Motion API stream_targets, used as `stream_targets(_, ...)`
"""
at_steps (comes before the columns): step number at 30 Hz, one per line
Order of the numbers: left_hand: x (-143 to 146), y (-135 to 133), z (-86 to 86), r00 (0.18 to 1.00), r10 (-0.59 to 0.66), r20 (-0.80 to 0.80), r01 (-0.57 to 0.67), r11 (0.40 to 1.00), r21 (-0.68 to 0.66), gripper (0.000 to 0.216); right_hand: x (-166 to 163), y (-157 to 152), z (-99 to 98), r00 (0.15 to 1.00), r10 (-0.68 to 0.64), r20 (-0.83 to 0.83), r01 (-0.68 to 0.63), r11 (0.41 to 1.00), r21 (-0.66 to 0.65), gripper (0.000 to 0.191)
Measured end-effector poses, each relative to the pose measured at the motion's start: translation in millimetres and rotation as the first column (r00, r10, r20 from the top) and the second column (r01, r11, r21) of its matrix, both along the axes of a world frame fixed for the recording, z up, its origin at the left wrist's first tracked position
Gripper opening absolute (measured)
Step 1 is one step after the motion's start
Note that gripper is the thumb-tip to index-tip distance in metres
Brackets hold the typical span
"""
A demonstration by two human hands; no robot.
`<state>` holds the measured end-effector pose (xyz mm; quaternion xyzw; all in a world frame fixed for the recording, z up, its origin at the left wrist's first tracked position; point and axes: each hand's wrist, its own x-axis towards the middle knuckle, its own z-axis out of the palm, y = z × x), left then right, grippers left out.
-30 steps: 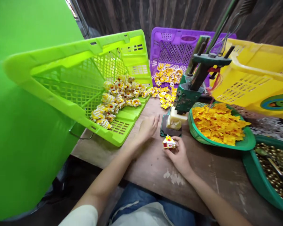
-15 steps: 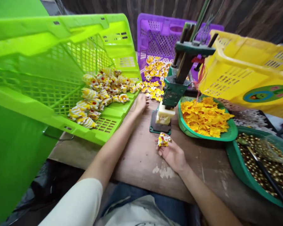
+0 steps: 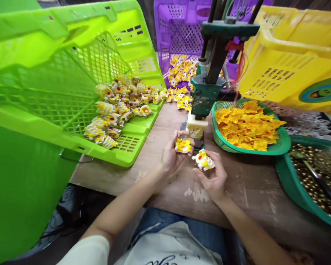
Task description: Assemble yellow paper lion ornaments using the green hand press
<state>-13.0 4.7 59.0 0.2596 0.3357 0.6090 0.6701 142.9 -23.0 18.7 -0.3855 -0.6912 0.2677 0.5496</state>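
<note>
Brown surface (image 3: pixel 165 202), green press (image 3: pixel 205 97) beyond: left hand (image 3: pixel 171 156), grip holding yellow shell (image 3: pixel 182 146); right hand (image 3: pixel 215 177), grip pinching yellow-white figure (image 3: pixel 204 161) just right of shell, nearer wearer.

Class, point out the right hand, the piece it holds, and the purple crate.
Right hand (image 3: pixel 216 178), head view: middle of the hand.
Piece it holds (image 3: pixel 205 161), head view: yellow and white upper side.
Purple crate (image 3: pixel 187 36), head view: mesh panel.

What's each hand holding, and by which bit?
Left hand: a yellow-white piece, exact grip unclear. Right hand: a red-spotted piece, by its right side in the picture.
</note>
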Motion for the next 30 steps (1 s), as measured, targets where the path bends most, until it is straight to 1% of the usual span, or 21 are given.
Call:
stream_targets(2, 10, -1, -2.9, 0.997, 0.027, -0.079, -0.023, 0.998, 0.059, 0.041, 2, 3, 5.8, 0.99, -0.1, 0.097, 0.085, 0.986, 0.143, 0.053)
stream_targets(3, 13, -1, -5.3, 0.992, 0.054, -0.116, -0.043, 0.995, 0.088, 0.041, 2, 4, 8.5, 0.981, -0.135, 0.136, 0.109, 0.977, 0.183, 0.056)
stream_targets(5, 16, -3, -11.5, 0.982, 0.098, -0.16, -0.077, 0.989, 0.129, 0.04, 0, 5, 12.1, 0.964, -0.167, 0.207, 0.123, 0.97, 0.21, 0.059)
stream_targets(7, 18, -6, -17.7, 0.98, 0.105, -0.169, -0.081, 0.986, 0.143, 0.041, -2, 5, 13.0, 0.954, -0.159, 0.254, 0.104, 0.971, 0.216, 0.061)
stream_targets(10, 19, -11, -24.0, 0.986, 0.066, -0.156, -0.045, 0.99, 0.131, 0.042, -5, 3, 10.5, 0.952, -0.11, 0.286, 0.043, 0.972, 0.229, 0.062)
stream_targets(13, 22, -16, -25.6, 0.993, 0.035, -0.114, -0.023, 0.994, 0.106, 0.042, -7, 1, 7.7, 0.948, -0.063, 0.312, -0.011, 0.974, 0.228, 0.06)
stream_targets(15, 23, -17, -25.4, 0.995, 0.039, -0.095, -0.029, 0.994, 0.102, 0.042, -7, 0, 6.8, 0.945, -0.045, 0.323, -0.03, 0.974, 0.223, 0.058)
stream_targets(25, 22, -17, -33.1, 0.995, 0.024, -0.097, -0.012, 0.992, 0.123, 0.04, -5, -1, 3.0, 0.942, -0.026, 0.334, -0.044, 0.979, 0.2, 0.059)
stream_targets(30, 22, -18, -34.8, 0.996, -0.008, -0.094, 0.017, 0.995, 0.097, 0.046, -5, 1, 2.6, 0.952, 0.037, 0.304, -0.082, 0.987, 0.137, 0.054)
